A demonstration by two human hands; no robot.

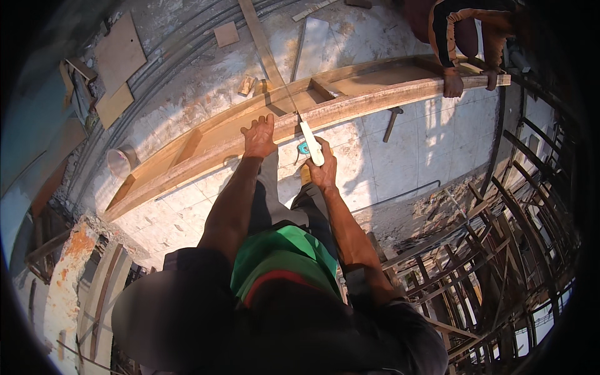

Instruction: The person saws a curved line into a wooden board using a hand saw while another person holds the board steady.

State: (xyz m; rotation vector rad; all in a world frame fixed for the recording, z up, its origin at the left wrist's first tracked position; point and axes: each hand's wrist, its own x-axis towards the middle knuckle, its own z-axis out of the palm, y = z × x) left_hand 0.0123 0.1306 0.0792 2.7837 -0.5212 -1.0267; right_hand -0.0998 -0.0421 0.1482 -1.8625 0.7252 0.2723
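Left hand: open, flat on the long wooden frame.
Right hand: closed around one handsaw.
Nearby: one hammer; a co-worker's two hands on the frame's far end.

One view only, from a head-worn fisheye camera looking steeply down over the wearer's chest. The forearms enter from the lower edge and reach up to mid-frame, close to the lens. The long wooden frame bends in an arc across the upper half, farther off, with the tiled floor below it. A dark round rim cuts off the corners.
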